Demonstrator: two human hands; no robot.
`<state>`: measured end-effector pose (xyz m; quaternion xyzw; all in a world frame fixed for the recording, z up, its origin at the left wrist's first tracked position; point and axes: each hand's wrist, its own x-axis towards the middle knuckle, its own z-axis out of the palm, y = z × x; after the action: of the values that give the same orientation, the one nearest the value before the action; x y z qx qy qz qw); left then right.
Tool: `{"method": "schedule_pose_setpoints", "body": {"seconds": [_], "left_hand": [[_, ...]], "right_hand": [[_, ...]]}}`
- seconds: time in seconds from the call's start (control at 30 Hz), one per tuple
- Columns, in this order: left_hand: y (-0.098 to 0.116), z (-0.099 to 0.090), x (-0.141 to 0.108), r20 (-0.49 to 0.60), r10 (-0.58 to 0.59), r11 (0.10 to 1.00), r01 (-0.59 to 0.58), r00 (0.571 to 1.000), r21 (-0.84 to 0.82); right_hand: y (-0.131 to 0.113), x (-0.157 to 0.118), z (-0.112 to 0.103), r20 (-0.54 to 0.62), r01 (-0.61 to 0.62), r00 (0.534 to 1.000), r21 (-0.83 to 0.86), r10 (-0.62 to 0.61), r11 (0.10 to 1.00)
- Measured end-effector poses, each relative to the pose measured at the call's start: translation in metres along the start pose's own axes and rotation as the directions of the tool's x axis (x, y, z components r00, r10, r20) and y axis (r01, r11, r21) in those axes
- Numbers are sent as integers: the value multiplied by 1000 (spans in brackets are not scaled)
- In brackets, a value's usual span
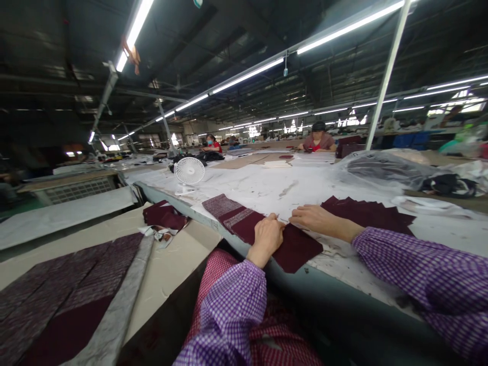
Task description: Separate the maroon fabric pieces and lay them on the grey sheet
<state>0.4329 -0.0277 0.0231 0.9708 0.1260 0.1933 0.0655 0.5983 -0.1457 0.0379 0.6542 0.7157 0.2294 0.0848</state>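
Observation:
A long maroon fabric piece (297,247) with speckled grey bands lies along the near edge of the white table (259,185). My left hand (268,235) is closed on the middle of this piece, its fingers curled and pinched at the far edge. Close by on the right, my right hand (314,219) reaches in from the side, fingers together and tips at the far edge of the same fabric; what they pinch is too small to make out. A fanned stack of maroon pieces (368,212) rests beyond my right wrist.
A small white fan (189,172) stands at the table's left edge. Lower left, a cream board (173,262) carries speckled maroon panels (72,284) and a maroon bundle (163,216). Clear plastic (385,169) lies at right. Two people sit farther back.

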Motion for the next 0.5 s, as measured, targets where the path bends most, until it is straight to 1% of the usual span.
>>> {"method": "schedule_pose_setpoints", "body": {"seconds": [0.07, 0.1, 0.17, 0.23, 0.33, 0.5], "left_hand": [[0, 1, 0, -2, -1, 1000, 1, 1000, -13], [0, 1, 0, -5, 0, 1000, 0, 1000, -19], [1, 1, -1, -18, -2, 1000, 2, 1000, -26], [1, 0, -1, -20, -8, 1000, 7, 1000, -31], [2, -2, -2, -11, -14, 999, 14, 1000, -33], [1, -1, 0, 7, 4, 1000, -3, 1000, -20]], "right_hand": [[0, -1, -9, -22, -102, 994, 93, 104, 990], [-2, -1, -14, -42, -125, 990, 157, 133, 980], [-10, 0, -23, -72, -110, 988, 280, 135, 954], [-19, 3, -29, -69, -74, 992, 351, 104, 933], [-28, 5, -31, -43, -90, 993, 380, 114, 921], [-20, 6, -22, -61, -110, 987, 404, 146, 908]]}}
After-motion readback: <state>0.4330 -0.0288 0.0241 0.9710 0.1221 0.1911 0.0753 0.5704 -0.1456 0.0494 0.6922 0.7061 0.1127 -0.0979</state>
